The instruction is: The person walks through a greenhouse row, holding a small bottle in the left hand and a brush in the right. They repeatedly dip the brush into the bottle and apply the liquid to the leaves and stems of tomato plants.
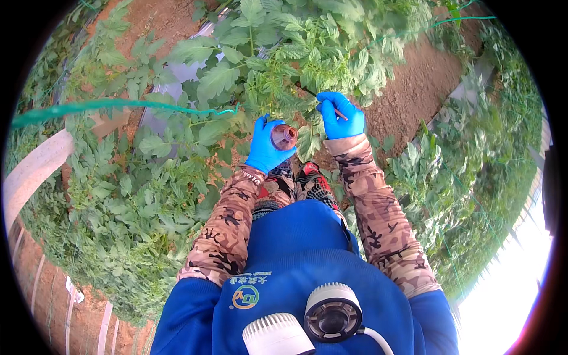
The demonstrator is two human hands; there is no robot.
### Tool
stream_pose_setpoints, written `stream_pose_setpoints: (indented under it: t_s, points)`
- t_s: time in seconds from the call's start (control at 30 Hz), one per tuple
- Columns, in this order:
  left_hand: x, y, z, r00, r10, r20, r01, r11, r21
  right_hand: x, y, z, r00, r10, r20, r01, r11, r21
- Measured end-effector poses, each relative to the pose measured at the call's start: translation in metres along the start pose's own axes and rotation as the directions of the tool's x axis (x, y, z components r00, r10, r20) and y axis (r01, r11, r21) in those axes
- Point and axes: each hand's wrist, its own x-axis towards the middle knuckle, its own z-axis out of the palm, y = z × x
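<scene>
My left hand [269, 144], in a blue glove, holds a small reddish-brown translucent bottle [284, 137] with its uncapped mouth facing up. To the right of it, my right hand [341, 116], gloved in blue too, grips a thin dark-tipped stick or brush [307, 90] between thumb and fingers. The stick's far end points up and left into the leaves of a tomato plant [284, 84], where small yellow spots, perhaps flowers, show. What its tip touches is hidden among the foliage.
A green twine [133, 104] stretches across from the left. Leafy rows [470, 177] stand on both sides, with bare soil [412, 88] and plastic mulch [177, 80] between them. A pale curved band [37, 171] lies at left. Two white fans [333, 313] hang at my chest.
</scene>
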Motion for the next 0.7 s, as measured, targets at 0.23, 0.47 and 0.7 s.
stream_pose_setpoints:
  t_s: [0.23, 0.47, 0.7]
  points:
    - [0.008, 0.001, -0.002, 0.997, 0.038, -0.061, -0.037, 0.999, 0.026, 0.022, 0.002, 0.004, 0.992, 0.127, 0.017, -0.128, 0.974, 0.187]
    - [0.008, 0.004, -0.004, 0.999, -0.003, -0.039, 0.003, 1.0, 0.008, 0.036, 0.013, 0.022, 0.993, 0.108, -0.055, -0.094, 0.975, 0.202]
    - [0.011, 0.011, -0.009, 0.999, -0.001, -0.038, 0.002, 1.0, 0.009, 0.039, 0.012, 0.022, 0.985, 0.162, -0.063, -0.14, 0.953, 0.27]
